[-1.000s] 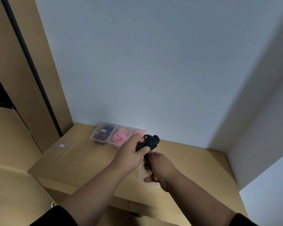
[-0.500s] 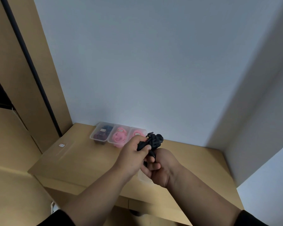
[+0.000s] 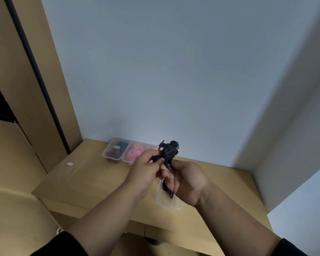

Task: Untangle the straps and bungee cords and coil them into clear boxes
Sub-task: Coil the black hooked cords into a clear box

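A bunched black strap (image 3: 169,152) with a buckle is held up above the wooden table (image 3: 92,180). My left hand (image 3: 146,169) pinches its left side. My right hand (image 3: 187,179) grips its lower part, and a loose black end hangs below my right palm. Under my hands lies an open clear box (image 3: 166,201). At the table's back, a clear box (image 3: 115,151) holds dark red and blue coils, and beside it a second clear box (image 3: 134,153) holds pink coils. A third box behind the strap is mostly hidden.
A pale wall rises behind the table and a white wall stands to the right. A tall wooden panel (image 3: 17,71) with a dark strip stands at the left. A small white label (image 3: 70,163) lies on the table's left part.
My right hand has risen from the clear box and closed on the strap's lower part beside my left hand. The strap bundle sits a little higher.
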Tool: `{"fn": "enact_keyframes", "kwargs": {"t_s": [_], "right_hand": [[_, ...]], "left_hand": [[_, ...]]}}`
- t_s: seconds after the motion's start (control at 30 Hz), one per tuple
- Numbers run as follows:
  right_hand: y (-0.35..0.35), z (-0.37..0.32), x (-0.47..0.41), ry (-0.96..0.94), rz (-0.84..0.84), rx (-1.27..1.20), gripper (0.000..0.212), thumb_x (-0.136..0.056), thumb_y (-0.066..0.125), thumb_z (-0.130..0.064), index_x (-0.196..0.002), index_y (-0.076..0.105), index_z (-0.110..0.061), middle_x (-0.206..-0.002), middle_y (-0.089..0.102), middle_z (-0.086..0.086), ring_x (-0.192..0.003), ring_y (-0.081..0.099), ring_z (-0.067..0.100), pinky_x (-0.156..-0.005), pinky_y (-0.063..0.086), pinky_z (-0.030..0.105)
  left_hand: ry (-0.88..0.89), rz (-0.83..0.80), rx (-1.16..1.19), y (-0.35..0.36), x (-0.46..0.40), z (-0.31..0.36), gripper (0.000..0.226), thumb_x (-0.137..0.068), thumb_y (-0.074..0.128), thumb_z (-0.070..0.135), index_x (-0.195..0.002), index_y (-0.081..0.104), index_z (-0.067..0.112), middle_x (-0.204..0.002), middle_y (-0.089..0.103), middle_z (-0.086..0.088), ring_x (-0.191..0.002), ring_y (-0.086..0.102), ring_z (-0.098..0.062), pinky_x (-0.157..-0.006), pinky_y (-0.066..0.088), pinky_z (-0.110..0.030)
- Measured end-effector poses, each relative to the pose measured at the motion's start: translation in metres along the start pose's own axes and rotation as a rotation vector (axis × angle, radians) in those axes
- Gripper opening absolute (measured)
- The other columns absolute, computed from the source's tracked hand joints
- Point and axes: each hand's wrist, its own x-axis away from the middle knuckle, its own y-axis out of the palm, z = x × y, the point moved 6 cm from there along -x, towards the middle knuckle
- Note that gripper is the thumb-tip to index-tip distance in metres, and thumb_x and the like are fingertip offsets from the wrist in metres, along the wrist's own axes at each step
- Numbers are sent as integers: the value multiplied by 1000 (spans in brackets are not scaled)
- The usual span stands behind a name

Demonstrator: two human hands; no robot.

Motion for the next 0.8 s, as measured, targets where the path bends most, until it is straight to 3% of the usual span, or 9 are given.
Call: {"fn": "enact_keyframes", "kwargs": {"t_s": [0.07,0.13,0.2,0.27,0.37,0.47,0.57,0.67,0.8], "right_hand": [[2,-7,4,-10,-133,5,32,-98,48,-7,-126,58,6,-98,75,16,-71,74,17,-49,53,20],[1,-9,7,-18,-199,71,41,-94,54,-8,-132,55,5,-107,75,17,-79,77,17,-55,58,22],[2,-7,7,-77,-204,195,37,-96,55,-13,-130,57,2,-98,76,12,-71,74,13,-55,58,21],[4,-6,6,-184,-173,299,35,-98,55,-15,-129,55,2,-85,73,10,-56,65,12,-49,53,21],[5,-7,6,-366,-100,388,37,-99,58,-13,-131,49,4,-68,62,13,-43,47,16,-45,40,25],[6,-11,6,-461,-41,429,50,-88,69,-20,-128,49,1,-59,56,12,-44,41,17,-48,38,27],[4,-13,4,-491,-36,390,57,-83,74,-22,-132,49,-6,-60,58,10,-46,45,18,-51,35,27],[1,-14,3,-539,-49,372,53,-87,72,-19,-135,51,-19,-62,58,15,-49,48,22,-51,39,26],[1,-13,5,-608,-69,388,41,-89,72,-17,-124,54,-9,-64,59,18,-51,48,25,-51,41,30]], "left_hand": [[-47,-19,169,-3,-5,2,22,-94,51,-12,-106,67,-5,-82,58,-20,-63,58,-22,-62,51,-31],[-85,-23,269,-3,-7,1,21,-92,52,-13,-108,65,-10,-83,56,-19,-62,51,-21,-59,53,-31],[-79,-68,299,0,-7,2,18,-92,53,-12,-101,68,-7,-71,50,-13,-50,42,-19,-49,47,-31],[-66,-171,283,7,-4,4,15,-92,56,-8,-97,68,-1,-60,45,-10,-44,42,-21,-48,46,-34],[-11,-261,262,12,1,8,23,-87,58,-7,-106,68,0,-70,46,-18,-46,48,-26,-50,50,-40],[24,-283,287,12,3,6,37,-81,59,-5,-117,65,1,-73,49,-20,-52,52,-28,-54,50,-41],[31,-237,327,10,3,2,38,-80,58,-4,-117,65,5,-69,53,-17,-53,53,-28,-54,48,-38],[36,-214,292,9,5,0,29,-85,57,-1,-113,62,2,-62,51,-16,-53,56,-29,-56,44,-37],[69,-277,177,8,11,5,22,-90,58,11,-110,63,3,-64,50,-15,-60,59,-32,-59,46,-37]]}}
